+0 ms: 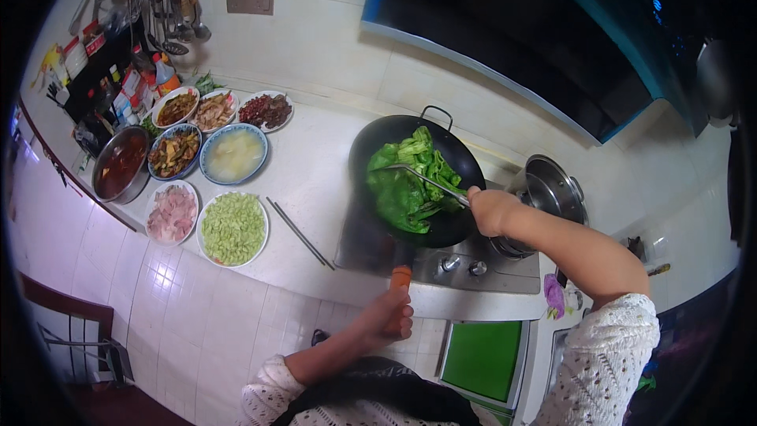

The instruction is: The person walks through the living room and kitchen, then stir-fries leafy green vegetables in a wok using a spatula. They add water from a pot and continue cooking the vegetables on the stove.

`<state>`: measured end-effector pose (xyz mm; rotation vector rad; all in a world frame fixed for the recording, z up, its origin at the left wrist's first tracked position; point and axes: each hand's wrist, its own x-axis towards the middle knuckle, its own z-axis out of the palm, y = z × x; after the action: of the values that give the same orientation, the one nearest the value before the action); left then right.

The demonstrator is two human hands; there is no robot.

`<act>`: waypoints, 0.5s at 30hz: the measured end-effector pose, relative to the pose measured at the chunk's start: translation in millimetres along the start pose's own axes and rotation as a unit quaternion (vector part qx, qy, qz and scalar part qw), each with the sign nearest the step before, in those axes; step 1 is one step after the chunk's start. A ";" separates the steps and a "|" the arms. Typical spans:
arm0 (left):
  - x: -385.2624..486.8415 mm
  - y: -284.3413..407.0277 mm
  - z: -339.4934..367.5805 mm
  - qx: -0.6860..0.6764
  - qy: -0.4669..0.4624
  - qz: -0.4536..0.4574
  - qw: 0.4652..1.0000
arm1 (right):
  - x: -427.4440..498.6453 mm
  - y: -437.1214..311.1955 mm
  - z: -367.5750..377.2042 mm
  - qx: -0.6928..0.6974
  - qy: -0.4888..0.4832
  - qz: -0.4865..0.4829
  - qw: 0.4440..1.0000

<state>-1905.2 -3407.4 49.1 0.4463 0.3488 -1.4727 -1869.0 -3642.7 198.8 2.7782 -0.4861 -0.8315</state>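
A black wok (pixel 364 189) stands on the steel gas stove (pixel 366 242), full of green peppers (pixel 408 201) that look flattened and glossy. My left hand (pixel 390 315) is closed around the wok's orange-ended handle (pixel 401 275), at the counter's front edge. In my right hand (pixel 492 212), above the wok's right rim, is the handle of a metal spatula (pixel 429 180). Its head lies among the peppers at the left of the wok; its far end is partly hidden by steam or by the peppers.
Chopsticks (pixel 300 234) lie left of the stove. Beyond them stand a plate of chopped green vegetable (pixel 234 229), a plate of sliced meat (pixel 172 213), a bowl of pale pieces in liquid (pixel 233 154) and other dishes. Steel pots (pixel 553 186) stand at the right. A range hood (pixel 502 41) hangs above.
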 end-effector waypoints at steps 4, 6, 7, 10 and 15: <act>2.5 -1.1 -3.8 0.005 -0.006 0.003 1.000 | -27.3 9.4 -28.2 -0.015 -0.006 -0.018 1.000; 3.6 -0.9 -1.2 0.006 -0.013 -0.006 1.000 | -31.2 -6.8 -24.7 0.068 -0.134 0.078 0.986; 3.3 -0.3 0.6 -0.001 -0.017 -0.014 1.000 | -33.4 -15.9 -24.1 0.111 -0.196 0.127 0.966; 5.7 -1.5 -4.5 -0.003 -0.017 -0.014 1.000 | 2.2 1.8 18.5 0.052 -0.080 0.046 0.994; 5.7 1.1 -9.7 0.006 -0.022 -0.004 1.000 | -49.6 45.7 -5.9 -0.056 0.077 0.088 0.992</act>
<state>-1903.3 -3407.6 38.0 0.4221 0.3062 -1.4909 -1916.2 -3666.3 241.1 2.6254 -0.6239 -0.5823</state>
